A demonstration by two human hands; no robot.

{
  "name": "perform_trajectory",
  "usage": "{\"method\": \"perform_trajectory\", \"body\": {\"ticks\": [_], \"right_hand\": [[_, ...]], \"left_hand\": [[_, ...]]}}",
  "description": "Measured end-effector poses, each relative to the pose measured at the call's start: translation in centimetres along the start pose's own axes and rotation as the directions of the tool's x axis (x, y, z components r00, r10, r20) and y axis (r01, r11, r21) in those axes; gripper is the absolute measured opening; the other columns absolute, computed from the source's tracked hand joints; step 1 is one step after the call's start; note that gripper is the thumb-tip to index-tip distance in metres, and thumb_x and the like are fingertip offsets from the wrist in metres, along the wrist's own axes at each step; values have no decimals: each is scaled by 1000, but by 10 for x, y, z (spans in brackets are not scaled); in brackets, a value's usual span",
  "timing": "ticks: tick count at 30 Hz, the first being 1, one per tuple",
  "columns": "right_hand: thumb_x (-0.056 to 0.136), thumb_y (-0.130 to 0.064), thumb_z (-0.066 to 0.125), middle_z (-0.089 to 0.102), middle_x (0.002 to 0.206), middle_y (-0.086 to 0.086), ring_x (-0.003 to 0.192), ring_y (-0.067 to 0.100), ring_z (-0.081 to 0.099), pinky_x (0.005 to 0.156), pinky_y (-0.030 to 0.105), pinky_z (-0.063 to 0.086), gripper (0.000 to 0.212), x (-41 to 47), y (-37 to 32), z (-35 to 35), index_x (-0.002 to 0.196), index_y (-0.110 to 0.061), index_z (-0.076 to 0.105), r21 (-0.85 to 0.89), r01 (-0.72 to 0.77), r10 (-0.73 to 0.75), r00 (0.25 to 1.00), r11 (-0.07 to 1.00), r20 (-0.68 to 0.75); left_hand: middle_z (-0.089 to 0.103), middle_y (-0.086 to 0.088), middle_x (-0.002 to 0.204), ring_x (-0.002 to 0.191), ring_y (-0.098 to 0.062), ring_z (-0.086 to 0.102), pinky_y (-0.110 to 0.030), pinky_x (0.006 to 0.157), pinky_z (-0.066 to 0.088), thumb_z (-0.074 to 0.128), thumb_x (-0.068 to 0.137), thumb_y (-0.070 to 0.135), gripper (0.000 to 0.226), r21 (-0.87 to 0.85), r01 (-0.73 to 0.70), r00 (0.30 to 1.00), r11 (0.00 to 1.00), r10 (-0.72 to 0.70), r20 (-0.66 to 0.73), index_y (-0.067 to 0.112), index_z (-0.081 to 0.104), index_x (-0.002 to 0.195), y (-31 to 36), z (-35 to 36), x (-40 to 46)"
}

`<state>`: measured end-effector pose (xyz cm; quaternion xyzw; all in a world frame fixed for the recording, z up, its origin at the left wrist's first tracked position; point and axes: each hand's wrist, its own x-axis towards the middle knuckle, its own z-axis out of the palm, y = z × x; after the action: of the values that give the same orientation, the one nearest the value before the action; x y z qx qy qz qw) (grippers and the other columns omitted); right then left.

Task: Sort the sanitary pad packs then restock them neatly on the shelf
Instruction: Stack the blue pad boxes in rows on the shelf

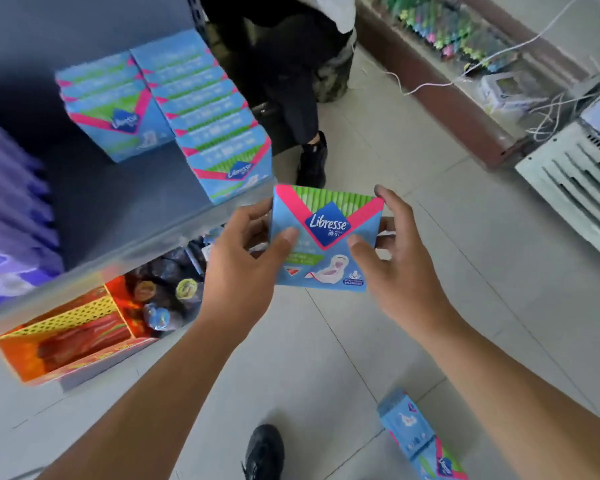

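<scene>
My forearms reach out | left hand (246, 258) and right hand (392, 247) pinch blue pack (326, 237) face-up, squaring it for front row (219, 133) on shelf (118, 202)

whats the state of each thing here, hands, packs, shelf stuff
left hand: grips the held pack's left edge
right hand: grips its right edge
held pack: upright in the air, front facing the camera, in front of the shelf edge
two rows of packs: standing on the shelf, front to back
packs on the floor: lying loose, not yet shelved
orange box: open, on the level below
</scene>
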<state>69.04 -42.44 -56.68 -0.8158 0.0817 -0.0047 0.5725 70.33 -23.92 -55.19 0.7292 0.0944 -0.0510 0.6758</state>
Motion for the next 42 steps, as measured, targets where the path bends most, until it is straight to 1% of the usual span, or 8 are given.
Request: {"method": "perform_trajectory", "body": {"ticks": [5, 10, 15, 22, 26, 31, 37, 42], "right_hand": [[90, -32, 66, 60, 115, -4, 97, 4, 61, 67, 14, 50, 52, 28, -65, 59, 131, -45, 37, -13, 172, -167, 973, 985, 159], [90, -32, 64, 58, 109, -2, 89, 12, 61, 73, 25, 54, 52, 60, -101, 109, 137, -37, 42, -59, 321, -288, 906, 945, 309], [92, -34, 63, 62, 102, -11, 88, 1, 59, 72, 12, 44, 49, 107, -124, 145, 137, -37, 44, -191, 443, -309, 819, 876, 483], [94, -30, 57, 56, 122, -4, 104, 11, 55, 89, 26, 45, 43, 170, -136, 193, 136, -27, 48, -280, 547, -354, 777, 789, 521], [94, -20, 52, 54, 124, -1, 101, 8, 51, 86, 20, 39, 41, 199, -141, 207, 135, -20, 49, -338, 578, -382, 781, 743, 495], [90, -11, 49, 47, 136, 4, 127, 20, 41, 101, 26, 34, 48, 225, -141, 223, 138, -16, 47, -431, 647, -371, 737, 629, 565], [91, -16, 47, 42, 142, 0, 130, 23, 37, 101, 33, 37, 52, 244, -144, 232, 143, -19, 42, -518, 704, -336, 697, 486, 633], [95, -18, 44, 42, 143, 2, 131, 25, 36, 104, 29, 32, 49, 256, -142, 226, 144, -18, 41, -560, 675, -327, 731, 481, 599]], "left_hand": [[71, 11, 110, 102, -11, 69, -23, 66, 59, 67, 85, 30, 41, -42, -29, 986, 999, 22, -163, 24, 58, 124, 24, -80, 6], [71, 5, 112, 101, -13, 70, -27, 74, 59, 64, 90, 22, 50, -35, -95, 946, 995, 79, -314, 21, 49, 137, 29, -130, 18], [71, 8, 109, 102, -10, 69, -23, 73, 58, 63, 92, 19, 39, 14, -82, 915, 996, 81, -395, 19, 54, 130, 17, -163, 41], [69, 8, 109, 99, -5, 67, -37, 86, 58, 67, 90, 13, 35, 102, -56, 831, 993, 103, -547, 26, 55, 120, -21, -190, 98], [69, 8, 112, 105, -8, 66, -42, 92, 55, 66, 88, 8, 37, 126, -54, 840, 991, 113, -530, 26, 53, 118, -41, -203, 135], [67, 12, 111, 104, -4, 64, -32, 94, 53, 66, 87, 5, 38, 172, -37, 867, 984, 117, -484, 23, 52, 118, -53, -208, 169], [66, 16, 111, 106, -4, 63, -37, 96, 52, 67, 88, 9, 37, 187, -29, 887, 982, 111, -448, 30, 48, 112, -55, -207, 193], [63, 16, 111, 105, -2, 61, -33, 96, 51, 66, 89, 7, 40, 204, -14, 888, 979, 106, -447, 24, 48, 121, -56, -202, 198]]}}
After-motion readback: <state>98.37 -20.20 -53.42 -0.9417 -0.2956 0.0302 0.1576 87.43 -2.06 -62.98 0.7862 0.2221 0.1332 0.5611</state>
